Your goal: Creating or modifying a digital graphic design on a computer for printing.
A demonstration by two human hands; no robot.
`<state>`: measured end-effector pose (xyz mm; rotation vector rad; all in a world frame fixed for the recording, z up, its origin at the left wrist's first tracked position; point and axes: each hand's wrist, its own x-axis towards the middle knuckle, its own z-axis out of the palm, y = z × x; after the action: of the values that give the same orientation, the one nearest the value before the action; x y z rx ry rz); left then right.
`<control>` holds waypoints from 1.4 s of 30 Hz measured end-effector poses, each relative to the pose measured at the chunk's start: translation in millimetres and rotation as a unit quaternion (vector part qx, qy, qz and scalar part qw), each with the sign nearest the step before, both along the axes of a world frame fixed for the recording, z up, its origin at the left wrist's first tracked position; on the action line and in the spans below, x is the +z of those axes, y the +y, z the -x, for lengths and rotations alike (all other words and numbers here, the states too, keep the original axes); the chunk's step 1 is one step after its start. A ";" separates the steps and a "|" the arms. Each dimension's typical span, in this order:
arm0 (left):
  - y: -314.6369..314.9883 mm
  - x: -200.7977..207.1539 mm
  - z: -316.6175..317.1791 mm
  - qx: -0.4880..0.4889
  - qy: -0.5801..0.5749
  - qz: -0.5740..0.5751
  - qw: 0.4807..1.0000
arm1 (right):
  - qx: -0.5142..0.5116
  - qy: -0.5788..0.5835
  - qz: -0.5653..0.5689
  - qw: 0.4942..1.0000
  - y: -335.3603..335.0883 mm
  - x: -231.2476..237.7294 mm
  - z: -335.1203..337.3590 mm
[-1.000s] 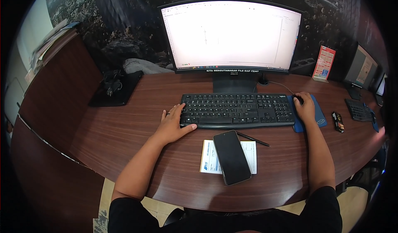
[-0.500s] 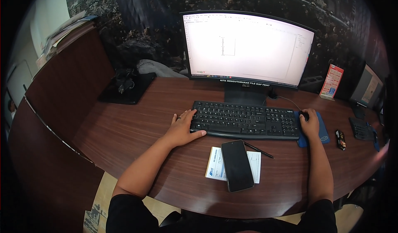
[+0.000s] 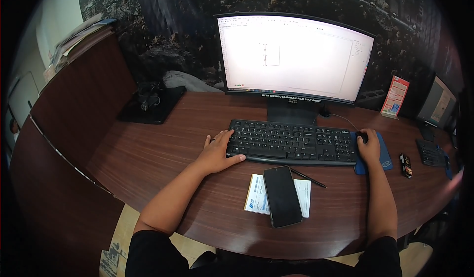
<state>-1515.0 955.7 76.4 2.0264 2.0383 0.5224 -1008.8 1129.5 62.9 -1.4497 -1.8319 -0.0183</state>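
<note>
My left hand [image 3: 216,154] rests at the left end of a black keyboard [image 3: 291,143], fingers spread over its edge keys and thumb along its front edge. Over on the right, my right hand [image 3: 369,147] curls round a dark computer mouse [image 3: 363,137], mostly hidden under the fingers, on a blue mouse pad [image 3: 384,154]. Behind the keyboard stands a lit monitor [image 3: 306,65] showing a mostly white page with a small line drawing. A black smartphone [image 3: 283,196] lies screen-up, its display dark, on a white printed slip [image 3: 256,193]. Beside it is a black pen [image 3: 309,178].
A black laptop-like slab [image 3: 143,115] with a bundled cable [image 3: 149,99] sits back left by the brown partition [image 3: 89,74], topped with stacked papers [image 3: 79,42]. On the right are a small dark pack [image 3: 406,166], an orange-and-white card stand [image 3: 395,97], a second keyboard [image 3: 429,152] and another screen [image 3: 438,102].
</note>
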 end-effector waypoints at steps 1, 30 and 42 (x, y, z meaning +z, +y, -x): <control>0.3 -0.1 -0.1 -0.002 0.000 0.001 1.000 | -0.010 0.007 0.004 1.000 0.9 -0.1 0.1; 0.1 1.8 0.0 0.001 -0.001 0.002 1.000 | -0.008 0.020 -0.005 1.000 2.7 -2.1 -1.5; -0.4 3.9 -2.2 0.002 -0.008 0.008 1.000 | 0.001 0.014 -0.019 1.000 6.8 -5.5 -5.3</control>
<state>-1512.8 955.4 80.3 2.0032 2.0318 0.5187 -1003.4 1136.3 57.4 -1.4138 -1.8008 -0.0314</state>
